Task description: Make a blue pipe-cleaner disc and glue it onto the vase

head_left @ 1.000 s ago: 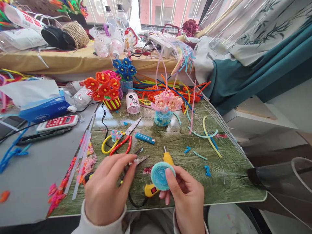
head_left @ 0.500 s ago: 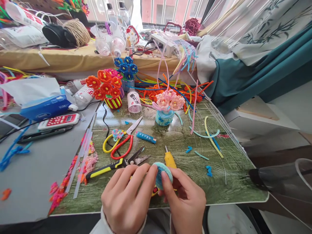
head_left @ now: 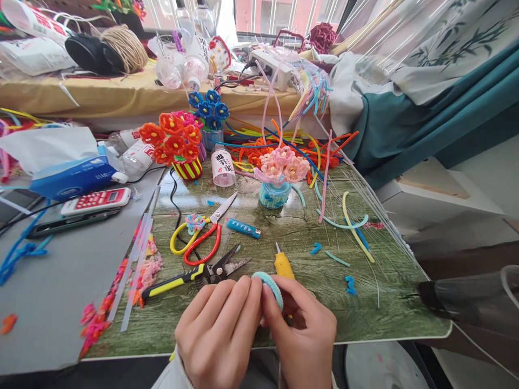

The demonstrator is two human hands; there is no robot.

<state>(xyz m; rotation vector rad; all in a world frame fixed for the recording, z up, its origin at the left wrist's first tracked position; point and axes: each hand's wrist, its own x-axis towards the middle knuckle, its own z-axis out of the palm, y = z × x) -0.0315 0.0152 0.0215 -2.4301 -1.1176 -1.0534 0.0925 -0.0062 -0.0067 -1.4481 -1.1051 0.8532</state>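
A light-blue ribbed disc [head_left: 273,287], seemingly coiled from pipe cleaner, is tilted nearly edge-on between my hands at the front of the table. My right hand [head_left: 306,329] grips it with thumb and fingers. The fingertips of my left hand [head_left: 223,327] press together on its left rim. Just behind the disc lies a yellow glue gun [head_left: 284,266], its body mostly covered by my hands. Black-and-yellow snips [head_left: 190,277] rest with blades apart, left of the disc. Beyond them lie red-and-yellow-handled scissors [head_left: 203,237] and a blue lighter [head_left: 243,227].
A small blue pot of pink flowers [head_left: 275,194] stands mid-table, with orange flowers [head_left: 174,143] in a striped pot and a plastic bottle [head_left: 223,166] to its left. Pipe cleaner pieces [head_left: 343,224] lie on the right. A tissue box [head_left: 73,173] and calculator [head_left: 97,201] are on the left.
My left hand has moved right, away from the snips, and come onto the disc's rim. The disc has turned from facing me to nearly edge-on. My right hand keeps its grip.
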